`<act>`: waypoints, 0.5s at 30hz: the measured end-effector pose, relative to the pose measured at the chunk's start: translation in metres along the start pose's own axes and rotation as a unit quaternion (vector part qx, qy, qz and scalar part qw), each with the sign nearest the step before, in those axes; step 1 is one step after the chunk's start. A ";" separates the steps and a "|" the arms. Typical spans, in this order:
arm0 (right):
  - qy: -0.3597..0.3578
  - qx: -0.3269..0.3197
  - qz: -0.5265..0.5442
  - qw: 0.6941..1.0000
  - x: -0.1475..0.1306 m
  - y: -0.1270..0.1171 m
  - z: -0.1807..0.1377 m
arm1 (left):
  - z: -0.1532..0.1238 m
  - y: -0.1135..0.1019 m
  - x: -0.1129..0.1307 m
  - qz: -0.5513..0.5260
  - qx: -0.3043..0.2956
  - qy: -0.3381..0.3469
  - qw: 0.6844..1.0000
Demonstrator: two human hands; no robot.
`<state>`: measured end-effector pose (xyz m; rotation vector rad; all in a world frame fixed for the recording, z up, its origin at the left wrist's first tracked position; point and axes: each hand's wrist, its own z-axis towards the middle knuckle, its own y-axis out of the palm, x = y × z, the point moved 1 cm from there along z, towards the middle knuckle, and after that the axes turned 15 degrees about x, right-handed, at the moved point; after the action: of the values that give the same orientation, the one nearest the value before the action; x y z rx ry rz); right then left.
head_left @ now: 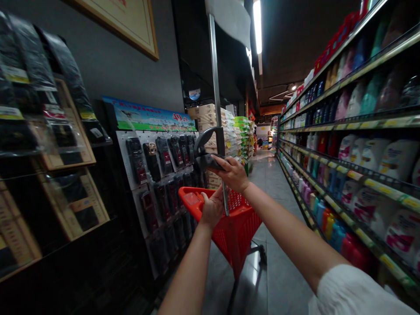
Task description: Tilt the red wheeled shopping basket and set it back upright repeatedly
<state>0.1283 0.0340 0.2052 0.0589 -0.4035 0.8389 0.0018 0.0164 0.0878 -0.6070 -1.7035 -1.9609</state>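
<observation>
Red plastic fills the middle of your view: the shopping basket (234,227) on its wheeled frame stands in the aisle just ahead of you, tilted a little toward the left-hand display. Your left hand (212,210) is clenched around the basket's near rim or handle, fingers wrapped over the edge. Your right hand (233,174) is closed on the dark grip (205,159) of a long metal pole (216,100), which rises straight up out of frame toward a pale, cloth-like head (231,17) near the ceiling; the lower end of the pole drops just in front of the basket between your two hands.

As far as the work goes, you have both things firmly in hand, and the basket looks empty from here, though its mesh hides most of the inside. Nothing has been taken from the pegboard of dark packaged goods (164,175) on your left, which sits close beside the basket, nor from the shelves of bottles (354,153) on your right, which are well apart from your arms. The tiled floor (272,183) runs clear ahead to stacked boxes (210,116) further down. So you stand at an early point: equipped and positioned, with any picking or reaching with the pole not yet begun.
</observation>
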 end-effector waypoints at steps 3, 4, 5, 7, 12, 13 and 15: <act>0.055 -0.018 0.012 0.998 0.010 0.002 -0.033 | -0.004 0.003 0.003 0.016 0.024 0.000 1.000; 0.070 -0.026 0.019 0.997 0.010 0.003 -0.045 | -0.006 0.005 0.004 0.042 0.029 0.010 0.999; 0.081 -0.035 0.026 0.996 0.007 0.004 -0.059 | -0.007 0.008 0.005 0.099 0.033 0.029 0.994; 0.099 -0.052 0.040 0.993 -0.004 0.005 -0.088 | -0.011 0.015 0.006 0.264 0.033 0.059 0.962; 0.164 -0.101 0.086 0.978 -0.043 -0.002 -0.167 | -0.016 0.021 0.011 0.366 0.025 0.068 0.928; 0.176 -0.116 0.106 0.972 -0.048 -0.004 -0.181 | -0.016 0.019 0.014 0.321 0.027 0.066 0.945; 0.215 -0.145 0.151 0.954 -0.054 -0.008 -0.204 | -0.015 0.012 0.025 0.265 0.041 0.052 0.962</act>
<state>0.1677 0.0326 -0.0019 -0.4633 -0.1191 1.0544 -0.0107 -0.0011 0.1107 -0.8152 -1.3701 -1.5074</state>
